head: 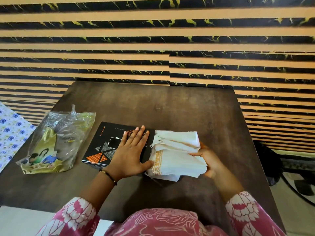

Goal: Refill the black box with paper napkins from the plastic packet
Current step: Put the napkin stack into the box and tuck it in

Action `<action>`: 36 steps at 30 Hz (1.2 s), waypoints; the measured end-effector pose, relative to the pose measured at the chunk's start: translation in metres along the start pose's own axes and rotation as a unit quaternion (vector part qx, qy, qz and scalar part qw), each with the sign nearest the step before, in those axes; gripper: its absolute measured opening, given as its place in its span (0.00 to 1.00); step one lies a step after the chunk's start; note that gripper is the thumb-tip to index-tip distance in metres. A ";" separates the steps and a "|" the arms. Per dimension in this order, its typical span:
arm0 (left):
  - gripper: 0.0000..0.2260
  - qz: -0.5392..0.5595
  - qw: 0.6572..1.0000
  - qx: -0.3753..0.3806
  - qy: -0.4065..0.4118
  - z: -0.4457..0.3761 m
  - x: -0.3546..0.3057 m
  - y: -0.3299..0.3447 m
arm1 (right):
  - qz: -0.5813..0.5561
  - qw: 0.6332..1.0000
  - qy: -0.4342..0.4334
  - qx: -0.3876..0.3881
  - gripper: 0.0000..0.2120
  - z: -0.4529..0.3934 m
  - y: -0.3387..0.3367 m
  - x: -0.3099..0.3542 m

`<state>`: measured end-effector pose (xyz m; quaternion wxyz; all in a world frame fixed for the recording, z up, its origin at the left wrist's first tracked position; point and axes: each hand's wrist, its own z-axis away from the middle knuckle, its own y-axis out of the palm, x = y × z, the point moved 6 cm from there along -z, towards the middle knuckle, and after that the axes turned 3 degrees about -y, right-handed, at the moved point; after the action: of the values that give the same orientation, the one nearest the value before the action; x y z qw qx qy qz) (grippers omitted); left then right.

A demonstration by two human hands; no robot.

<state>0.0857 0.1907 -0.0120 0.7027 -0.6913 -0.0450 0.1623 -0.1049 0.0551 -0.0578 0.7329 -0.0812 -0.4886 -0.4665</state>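
Napkins [177,155] are looking light and floppy, so you're gripping the stack's edge in your right hand [207,159] while your left hand [129,152], fingers spread, is pressing the black box [104,143].

Black box [102,147] with orange triangles, white napkins [177,155] orange-trimmed, packet [56,142] seemingly clear-and-gold

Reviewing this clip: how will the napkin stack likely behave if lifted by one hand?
Probably floppy: the napkin stack already sags and fans at its edges. Loose sheets may slip out, since only the right hand grips one side. Likely light for its bulk.
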 end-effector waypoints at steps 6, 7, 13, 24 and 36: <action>0.43 0.000 1.000 -0.002 -0.013 -0.005 0.000 -0.001 | 0.072 0.997 -0.027 0.007 0.21 0.013 0.009 -0.004; 0.44 0.002 1.000 0.000 -0.012 -0.005 0.000 -0.002 | 0.082 0.996 -0.032 0.003 0.21 0.015 0.009 -0.007; 0.44 0.001 1.000 0.005 -0.008 -0.005 0.001 0.000 | 0.037 0.999 -0.005 -0.015 0.22 0.017 0.002 -0.017; 0.43 0.011 1.000 -0.005 -0.004 -0.003 -0.002 -0.002 | 0.114 0.992 -0.059 -0.004 0.23 0.021 0.018 -0.011; 0.42 0.008 1.000 -0.018 -0.009 -0.002 -0.002 -0.002 | 0.080 0.996 -0.031 -0.033 0.18 0.007 0.026 0.000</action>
<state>0.0852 0.1880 -0.0102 0.6887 -0.7025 -0.0486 0.1727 -0.0895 0.0734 -0.0457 0.7491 -0.1582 -0.4877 -0.4194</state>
